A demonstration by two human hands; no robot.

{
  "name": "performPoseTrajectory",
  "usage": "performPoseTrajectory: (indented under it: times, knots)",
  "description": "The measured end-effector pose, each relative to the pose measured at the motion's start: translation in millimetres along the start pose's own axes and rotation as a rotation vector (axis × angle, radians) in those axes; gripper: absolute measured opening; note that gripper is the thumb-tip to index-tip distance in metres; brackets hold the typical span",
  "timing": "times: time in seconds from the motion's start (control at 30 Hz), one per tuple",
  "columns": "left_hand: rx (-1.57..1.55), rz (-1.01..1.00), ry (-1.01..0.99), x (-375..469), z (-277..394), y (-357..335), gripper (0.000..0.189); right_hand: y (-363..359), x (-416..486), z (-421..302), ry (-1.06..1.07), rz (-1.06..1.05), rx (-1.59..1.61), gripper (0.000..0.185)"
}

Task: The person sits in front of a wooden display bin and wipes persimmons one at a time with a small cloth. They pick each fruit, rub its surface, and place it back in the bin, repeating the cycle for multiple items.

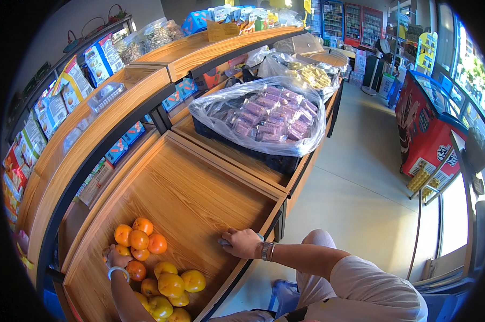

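My left hand, with a pale bangle at its wrist, has thumb and fingers around an orange-yellow persimmon at the left side of a wooden display tray. Orange persimmons are heaped just beyond that hand. Nearer to me lies a group of yellower persimmons, several of them stacked. My right hand, wearing a metal watch, presses on the tray floor near its right edge. A grey-blue cloth is bunched under its fingers, mostly hidden by the hand.
Beyond the tray's divider stands a dark crate lined with clear plastic, full of purple wrapped snacks. A raised wooden shelf with bagged snacks runs along the left. A red chest freezer stands across the aisle; a blue stool is below me.
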State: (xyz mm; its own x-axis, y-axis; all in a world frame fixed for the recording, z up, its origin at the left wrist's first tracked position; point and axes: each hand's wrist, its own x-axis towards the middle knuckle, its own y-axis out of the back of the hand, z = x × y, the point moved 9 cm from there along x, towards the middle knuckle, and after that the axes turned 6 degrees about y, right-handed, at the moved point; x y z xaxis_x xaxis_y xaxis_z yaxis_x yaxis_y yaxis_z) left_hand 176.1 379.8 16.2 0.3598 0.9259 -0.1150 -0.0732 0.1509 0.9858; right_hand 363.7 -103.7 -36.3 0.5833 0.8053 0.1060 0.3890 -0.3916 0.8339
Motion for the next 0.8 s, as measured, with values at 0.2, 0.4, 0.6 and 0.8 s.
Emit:
performPoseTrajectory:
  times: [0.2,0.4,0.6,0.8]
  knots:
    - [-0.058,0.211,-0.075,-10.5,-8.5,19.5,0.097,-0.2,-0.1,0.7,0.008,0.013,-0.029,0.028]
    - [-0.242,0.427,-0.093,-27.1,-38.8,58.2,0.093,-1.3,0.0,1.9,0.013,0.057,-0.036,0.028]
    - [-1.170,0.066,-0.237,-50.7,-52.1,79.2,0.071,2.9,-1.6,1.8,0.016,0.096,-0.043,0.028]
    - [-1.893,-0.707,-0.455,-217.0,28.6,62.3,0.064,7.5,-7.2,6.5,-0.064,0.107,-0.037,0.035]
